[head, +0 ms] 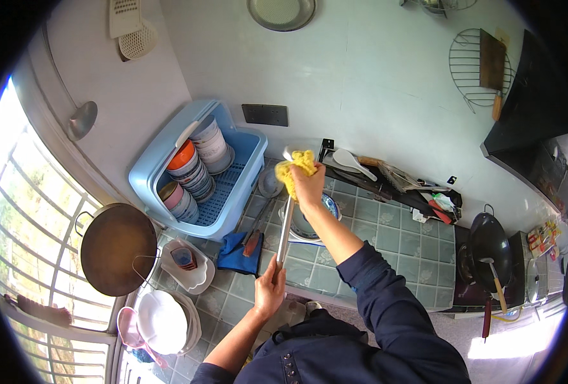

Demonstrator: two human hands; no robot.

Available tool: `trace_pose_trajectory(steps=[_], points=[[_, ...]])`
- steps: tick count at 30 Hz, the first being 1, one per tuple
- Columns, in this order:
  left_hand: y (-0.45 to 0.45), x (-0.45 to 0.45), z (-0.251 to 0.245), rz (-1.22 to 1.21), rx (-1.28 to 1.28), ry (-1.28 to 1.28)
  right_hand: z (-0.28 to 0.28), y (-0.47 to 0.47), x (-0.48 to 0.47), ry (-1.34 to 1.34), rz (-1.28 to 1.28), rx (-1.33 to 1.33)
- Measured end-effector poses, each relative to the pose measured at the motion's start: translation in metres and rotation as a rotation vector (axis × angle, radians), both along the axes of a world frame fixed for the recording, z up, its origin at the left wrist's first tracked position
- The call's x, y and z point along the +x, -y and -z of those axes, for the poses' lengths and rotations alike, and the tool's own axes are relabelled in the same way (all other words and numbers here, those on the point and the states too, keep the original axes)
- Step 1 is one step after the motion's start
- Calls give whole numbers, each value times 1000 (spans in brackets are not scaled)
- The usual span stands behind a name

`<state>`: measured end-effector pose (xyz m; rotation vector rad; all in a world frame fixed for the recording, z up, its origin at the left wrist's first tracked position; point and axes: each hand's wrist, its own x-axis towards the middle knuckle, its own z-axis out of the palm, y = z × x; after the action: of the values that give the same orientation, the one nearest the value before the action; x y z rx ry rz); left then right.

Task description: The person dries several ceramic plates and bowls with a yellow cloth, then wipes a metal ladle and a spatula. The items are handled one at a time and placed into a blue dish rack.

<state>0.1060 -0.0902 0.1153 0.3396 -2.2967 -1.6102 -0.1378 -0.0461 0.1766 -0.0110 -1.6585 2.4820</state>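
Note:
My left hand (270, 290) grips the lower end of a long metal handle (286, 228) that slants up away from me. Around its upper part my right hand (308, 185) holds a yellow cloth (295, 170); what the far end looks like is mostly hidden by cloth and hand. Behind my right wrist, partly covered, a blue-patterned bowl (330, 206) rests on the tiled counter (375, 240). Left of the handle lies a blue cloth (240, 254) with a brown-handled tool on it.
A blue dish box (238, 211) with stacked bowls stands at the back left. White dishes (163, 321) and a large round pan (119, 249) are at the left. A black rack (385, 185) with utensils lines the wall. A wok (489, 252) sits at the right.

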Motion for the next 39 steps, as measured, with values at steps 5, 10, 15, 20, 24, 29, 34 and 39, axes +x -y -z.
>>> trace_pose_trajectory(steps=[5,10,15,20,24,29,34,39], points=[[20,-9,3,11,303,-44,36,13,93,3,-286,77],[25,-13,2,-2,433,18,48,4,148,8,-379,108],[17,-13,-27,199,761,62,35,1,107,-90,-237,28],[26,17,-22,483,1196,139,-17,-14,55,4,-145,-117],[27,13,-18,464,956,206,-12,-20,65,-245,-172,8],[19,17,-3,207,676,106,-48,-20,78,-549,-152,501],[26,33,-15,299,1048,147,-61,-53,57,-847,194,849],[17,31,-23,254,838,242,-94,-61,27,-1242,302,947]])
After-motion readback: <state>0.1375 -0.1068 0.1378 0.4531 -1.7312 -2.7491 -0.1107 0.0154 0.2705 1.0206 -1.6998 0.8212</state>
